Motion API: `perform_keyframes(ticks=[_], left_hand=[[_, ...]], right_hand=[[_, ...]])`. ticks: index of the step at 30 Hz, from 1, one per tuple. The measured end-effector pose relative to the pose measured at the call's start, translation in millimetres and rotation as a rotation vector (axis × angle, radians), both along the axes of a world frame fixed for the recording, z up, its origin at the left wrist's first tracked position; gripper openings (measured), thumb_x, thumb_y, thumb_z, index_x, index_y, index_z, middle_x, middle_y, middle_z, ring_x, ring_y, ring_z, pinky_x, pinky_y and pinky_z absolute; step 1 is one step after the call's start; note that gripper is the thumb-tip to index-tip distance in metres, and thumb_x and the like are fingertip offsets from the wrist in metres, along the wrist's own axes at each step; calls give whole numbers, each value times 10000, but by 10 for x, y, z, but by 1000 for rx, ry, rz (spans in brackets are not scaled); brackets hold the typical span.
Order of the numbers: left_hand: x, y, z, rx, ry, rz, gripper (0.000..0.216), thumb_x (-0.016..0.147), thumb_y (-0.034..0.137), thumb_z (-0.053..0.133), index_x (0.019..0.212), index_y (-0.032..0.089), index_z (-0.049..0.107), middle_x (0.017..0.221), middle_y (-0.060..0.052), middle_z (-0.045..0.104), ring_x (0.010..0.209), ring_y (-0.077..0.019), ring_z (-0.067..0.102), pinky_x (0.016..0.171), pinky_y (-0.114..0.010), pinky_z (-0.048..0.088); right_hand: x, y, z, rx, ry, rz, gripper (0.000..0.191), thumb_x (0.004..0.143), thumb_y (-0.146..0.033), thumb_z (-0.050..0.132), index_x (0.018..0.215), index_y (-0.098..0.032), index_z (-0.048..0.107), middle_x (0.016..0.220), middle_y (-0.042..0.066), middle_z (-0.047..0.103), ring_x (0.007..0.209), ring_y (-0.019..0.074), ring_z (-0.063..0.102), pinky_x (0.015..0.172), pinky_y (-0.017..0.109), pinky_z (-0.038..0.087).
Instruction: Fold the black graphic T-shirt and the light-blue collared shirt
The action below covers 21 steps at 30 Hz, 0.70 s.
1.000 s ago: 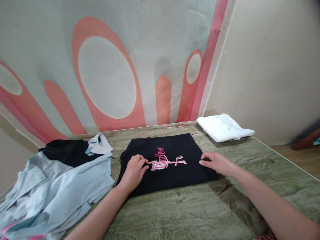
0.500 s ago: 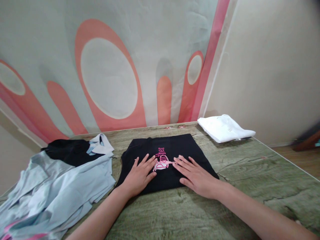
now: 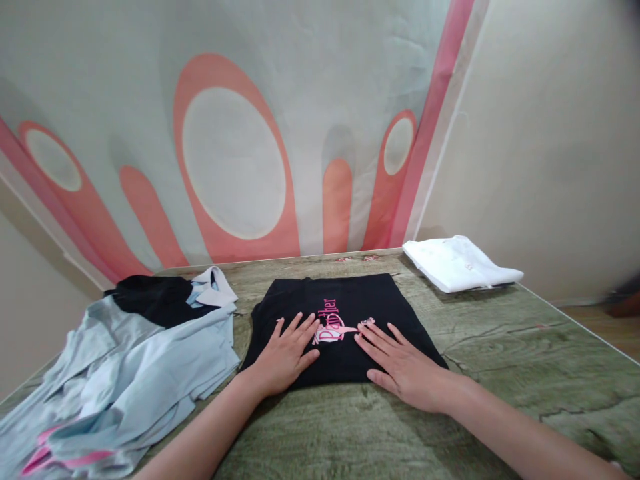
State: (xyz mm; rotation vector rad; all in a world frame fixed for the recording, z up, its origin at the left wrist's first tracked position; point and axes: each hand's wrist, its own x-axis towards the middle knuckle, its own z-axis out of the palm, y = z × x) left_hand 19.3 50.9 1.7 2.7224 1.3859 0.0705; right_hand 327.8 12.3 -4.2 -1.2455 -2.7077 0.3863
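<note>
A black T-shirt (image 3: pixel 345 370) lies folded into a flat block on the table in front of me, with pink "Panther" lettering and a pink figure printed on it. My left hand (image 3: pixel 287 353) rests flat on its left part, fingers spread, palm down. On the right part of the shirt lies my right hand (image 3: pixel 407 370), fingers stretched toward the print and covering part of the pink figure. Neither hand grips the cloth.
Left of the shirt is a loose heap of light blue garments (image 3: pixel 145 380), with a black garment (image 3: pixel 153 299) and a pale collar (image 3: pixel 215 288) at its far end. A folded white garment (image 3: pixel 457 267) sits at the back right corner of the wood-patterned table (image 3: pixel 525 360). Behind stands a printed wall (image 3: pixel 320 87).
The whole view has shifted slightly, so everything appears a little further right and lower. Both hands stay flat on the black T-shirt in nearly the same places.
</note>
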Motion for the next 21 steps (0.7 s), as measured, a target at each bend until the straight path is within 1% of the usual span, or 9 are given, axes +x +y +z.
perform_keyframes(ticks=[4,7,9,11,13,15,16,19,21], left_hand=[[-20,-21,-15,8,-19,6,591,977,557,260,1517,357,127,1595,-8,173,1463,-277,132,1143,-564,132],[-26,-32,-3,-16,-28,-3,591,972,554,288,1513,363,149,1595,-13,179,1460,-277,146,1143,-569,133],[-55,-7,40,-31,-56,-10,606,959,549,341,1510,366,164,1596,-19,176,1458,-280,158,1138,-560,165],[-130,82,117,0,-124,29,626,943,526,399,1507,339,202,1598,-33,172,1456,-274,169,1137,-519,213],[-258,258,213,62,-213,194,602,933,485,426,1481,273,294,1579,-55,246,1438,-247,236,1138,-439,256],[-421,519,302,95,-272,432,545,926,454,428,1406,196,416,1490,-91,415,1370,-231,373,1120,-371,300],[-503,673,336,83,-271,513,529,922,457,430,1361,164,465,1414,-118,500,1314,-248,446,1095,-373,335],[-698,1160,377,-1,-241,653,496,893,527,473,1144,128,627,1158,-161,658,1147,-334,579,973,-420,441],[-754,1452,364,-81,-237,713,445,906,523,487,1026,136,670,1033,-142,689,1032,-327,634,880,-414,496]], right_hand=[[-8,44,32,26,30,-30,570,995,-508,253,1519,-344,99,1594,1,110,1465,237,87,1170,552,128],[52,145,13,19,36,-56,567,987,-521,277,1513,-350,152,1586,3,166,1463,241,108,1166,568,116],[132,216,-16,5,47,-86,559,984,-522,291,1507,-348,193,1574,10,218,1458,243,140,1159,580,124],[227,273,-49,10,81,-129,533,988,-500,298,1496,-353,237,1566,8,247,1454,237,163,1157,574,150],[315,317,-86,49,127,-187,505,988,-473,316,1478,-354,296,1558,7,273,1449,235,186,1150,566,189],[376,352,-131,108,161,-255,482,979,-448,357,1446,-329,378,1541,24,322,1438,243,226,1137,556,238],[395,369,-157,138,169,-284,467,974,-434,378,1422,-311,423,1524,37,358,1428,248,257,1129,550,262],[411,410,-234,214,169,-324,422,962,-398,414,1351,-271,519,1466,68,451,1385,259,352,1107,542,308],[405,425,-265,245,164,-318,409,961,-385,417,1336,-267,532,1445,75,479,1362,260,390,1096,544,321]])
